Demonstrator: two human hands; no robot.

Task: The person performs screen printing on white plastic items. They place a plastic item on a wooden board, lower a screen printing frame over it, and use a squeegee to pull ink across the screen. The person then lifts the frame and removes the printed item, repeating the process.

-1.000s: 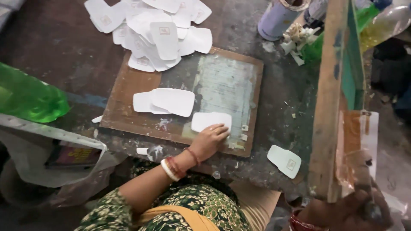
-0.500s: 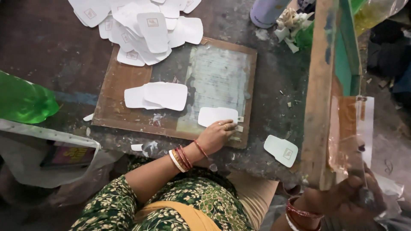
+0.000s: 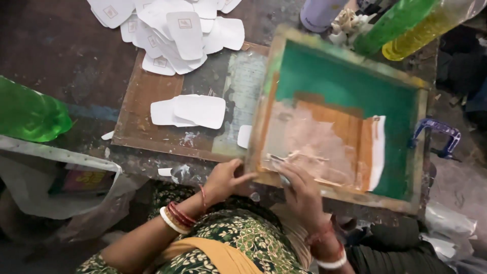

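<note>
Dark, stained floor fills the frame, with a brown board [image 3: 147, 127] lying across the middle left. Lower centre, my left hand [image 3: 225, 177] rests at the near corner of the wooden screen frame [image 3: 264, 109], fingers curled against its edge with the thumb along the wood; I judge it steadies the frame flat on the board. My right hand [image 3: 299, 190] lies on the frame's near rail, fingers closed round a narrow scraper [image 3: 284, 160] that sits on the mesh in a smear of pale ink. Green mesh [image 3: 355, 86] fills the frame's upper part, with an orange patch beneath it. One white card [image 3: 244, 136] peeks out from under the frame's left edge, so it appears to sit below the mesh for printing. Two blank cards [image 3: 190, 110] wait on the board just left of the frame, within reach. Upper left, a heap of printed cards [image 3: 172, 30] spreads on the floor, well apart from the ink. Green bottle [image 3: 30, 114] at far left; a blue clamp [image 3: 439, 134] beside the frame's right side.
</note>
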